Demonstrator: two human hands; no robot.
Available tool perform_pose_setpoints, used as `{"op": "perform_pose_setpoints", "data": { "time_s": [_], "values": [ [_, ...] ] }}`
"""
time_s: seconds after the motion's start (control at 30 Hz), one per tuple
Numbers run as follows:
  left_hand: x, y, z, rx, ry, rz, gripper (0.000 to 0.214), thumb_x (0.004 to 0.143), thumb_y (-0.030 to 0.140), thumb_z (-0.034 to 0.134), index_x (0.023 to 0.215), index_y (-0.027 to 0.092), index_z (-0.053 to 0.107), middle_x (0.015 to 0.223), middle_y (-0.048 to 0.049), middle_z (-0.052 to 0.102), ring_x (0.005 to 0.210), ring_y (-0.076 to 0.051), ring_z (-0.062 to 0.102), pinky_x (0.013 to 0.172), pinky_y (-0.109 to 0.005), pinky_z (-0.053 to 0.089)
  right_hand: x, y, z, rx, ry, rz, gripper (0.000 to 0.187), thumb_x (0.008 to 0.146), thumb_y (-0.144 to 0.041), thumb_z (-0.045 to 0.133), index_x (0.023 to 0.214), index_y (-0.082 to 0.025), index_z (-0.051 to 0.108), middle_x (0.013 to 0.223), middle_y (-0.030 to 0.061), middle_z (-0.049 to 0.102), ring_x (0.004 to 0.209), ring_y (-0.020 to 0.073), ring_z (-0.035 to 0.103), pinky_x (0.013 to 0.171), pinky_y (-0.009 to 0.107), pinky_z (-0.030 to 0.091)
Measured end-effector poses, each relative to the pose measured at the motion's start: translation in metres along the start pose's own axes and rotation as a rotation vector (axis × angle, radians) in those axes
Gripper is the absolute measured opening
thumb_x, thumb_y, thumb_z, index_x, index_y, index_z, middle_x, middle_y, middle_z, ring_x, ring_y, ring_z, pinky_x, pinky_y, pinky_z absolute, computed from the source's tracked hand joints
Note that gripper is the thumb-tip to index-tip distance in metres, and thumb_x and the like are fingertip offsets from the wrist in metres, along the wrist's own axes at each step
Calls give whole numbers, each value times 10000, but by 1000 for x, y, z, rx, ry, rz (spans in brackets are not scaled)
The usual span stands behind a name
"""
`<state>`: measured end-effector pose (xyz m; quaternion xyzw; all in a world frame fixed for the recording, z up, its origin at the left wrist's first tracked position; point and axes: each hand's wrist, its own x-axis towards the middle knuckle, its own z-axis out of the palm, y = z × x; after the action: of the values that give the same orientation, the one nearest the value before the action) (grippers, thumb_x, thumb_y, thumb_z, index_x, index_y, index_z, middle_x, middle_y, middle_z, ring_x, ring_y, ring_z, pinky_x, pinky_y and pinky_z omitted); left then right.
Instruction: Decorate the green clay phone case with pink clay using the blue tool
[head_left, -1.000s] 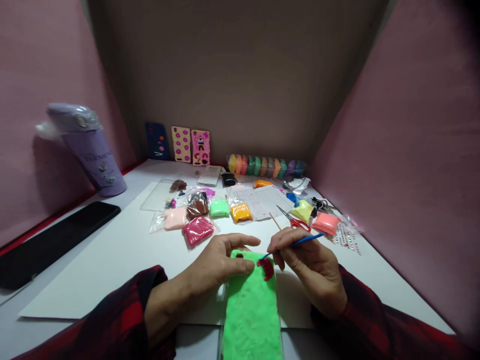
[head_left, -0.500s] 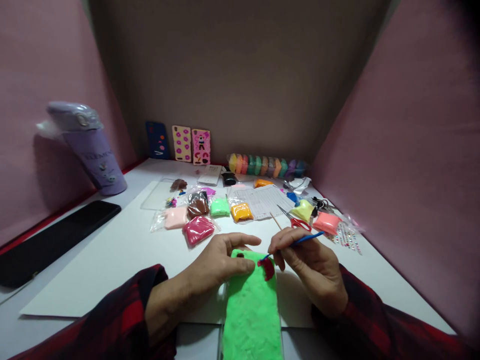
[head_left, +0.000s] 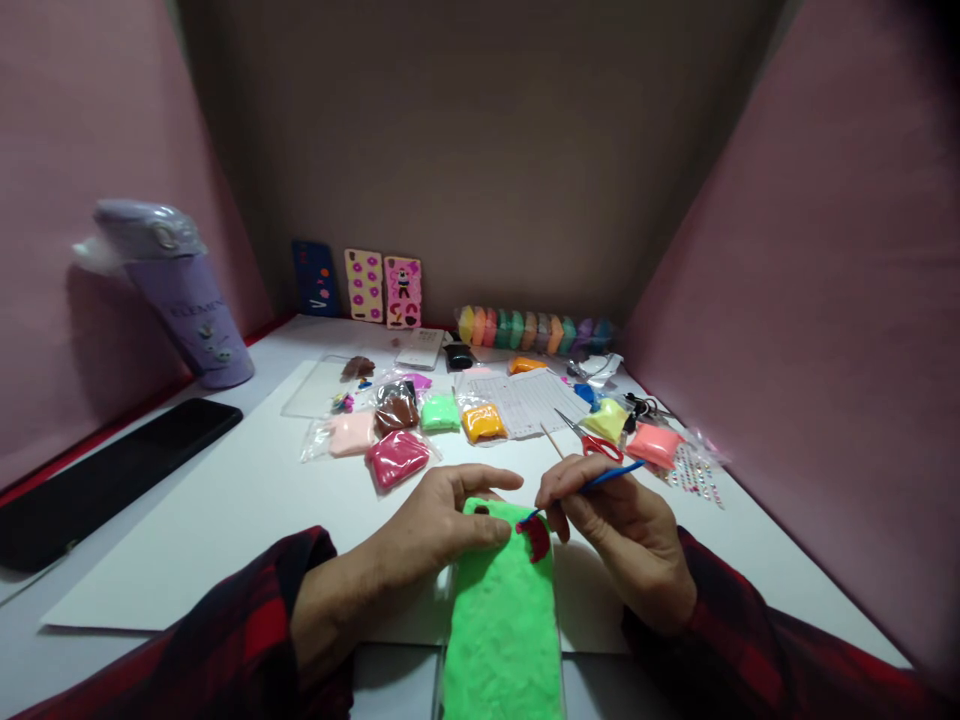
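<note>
A phone case covered in bright green clay [head_left: 501, 620] lies in front of me on the white sheet [head_left: 225, 510]. My left hand [head_left: 442, 520] rests on the case's far left corner, thumb pressed on the clay, fingers curved over the top edge. My right hand [head_left: 622, 535] pinches a thin blue tool [head_left: 607, 478], whose tip touches a small red clay piece [head_left: 535, 536] at the case's far right corner. A tiny dark dot of clay [head_left: 481, 510] sits by my left thumb.
Bags of coloured clay [head_left: 397, 455] lie beyond my hands, with red scissors [head_left: 592, 440], a wooden stick [head_left: 551, 440] and a printed sheet [head_left: 525, 400]. Decorated cases [head_left: 367, 285] and a clay row [head_left: 532, 330] line the back wall. A purple tumbler [head_left: 180, 295] and black slab [head_left: 105, 480] stand left.
</note>
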<state>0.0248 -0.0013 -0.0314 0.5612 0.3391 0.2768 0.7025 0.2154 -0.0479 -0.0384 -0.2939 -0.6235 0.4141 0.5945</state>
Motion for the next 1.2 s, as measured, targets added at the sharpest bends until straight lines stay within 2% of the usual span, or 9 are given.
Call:
{"op": "perform_pose_setpoints", "data": {
  "time_s": [0.13, 0.23, 0.4, 0.5, 0.8, 1.0, 1.2],
  "values": [
    [0, 2, 1, 9, 8, -12, 521, 627, 221, 755, 1137, 164, 665, 927, -51, 678, 782, -169, 588, 688, -284, 416, 2, 2, -4, 53, 41, -2, 128, 939, -180, 537, 936, -221, 659, 922, 32, 588, 685, 115, 553, 584, 257, 437],
    [0, 2, 1, -3, 2, -28, 540, 628, 232, 760, 1153, 163, 658, 892, -51, 681, 750, -168, 594, 669, -285, 414, 5, 1, -6, 146, 49, 67, 96, 926, -219, 559, 902, -213, 651, 944, 36, 584, 688, 120, 541, 594, 259, 436],
    [1, 0, 1, 16, 16, -10, 512, 631, 229, 764, 1134, 182, 677, 942, -53, 670, 762, -165, 598, 679, -286, 424, 10, -2, -7, 295, 95, 186, 208, 923, -307, 558, 770, -185, 627, 856, 25, 558, 653, 111, 506, 572, 236, 405],
    [2, -1, 0, 14, 7, -9, 519, 631, 233, 765, 1140, 181, 676, 939, -59, 669, 768, -171, 600, 680, -290, 428, 11, -2, -8, 342, 106, 236, 201, 887, -315, 609, 740, -179, 625, 800, 8, 513, 672, 119, 505, 575, 232, 403],
    [0, 3, 0, 48, -7, -14, 525, 647, 241, 751, 1160, 172, 663, 993, -69, 675, 810, -188, 607, 696, -296, 442, 12, -2, -7, 168, 101, 232, 175, 850, -331, 661, 766, -181, 637, 759, 14, 560, 599, 124, 494, 529, 252, 393],
    [-1, 5, 1, 91, 5, -4, 491, 655, 232, 743, 1139, 179, 674, 1014, -62, 670, 799, -176, 598, 699, -291, 442, 11, 0, -7, 137, 104, 209, 181, 856, -332, 657, 761, -178, 641, 768, 16, 552, 608, 122, 502, 527, 250, 404],
    [-1, 4, 0, 102, 6, 13, 495, 657, 227, 739, 1145, 180, 670, 1084, -72, 666, 889, -203, 605, 754, -308, 450, 10, 1, -6, 86, 119, 215, 183, 854, -344, 661, 776, -180, 641, 777, 18, 555, 606, 122, 504, 523, 252, 418]
  ]
}}
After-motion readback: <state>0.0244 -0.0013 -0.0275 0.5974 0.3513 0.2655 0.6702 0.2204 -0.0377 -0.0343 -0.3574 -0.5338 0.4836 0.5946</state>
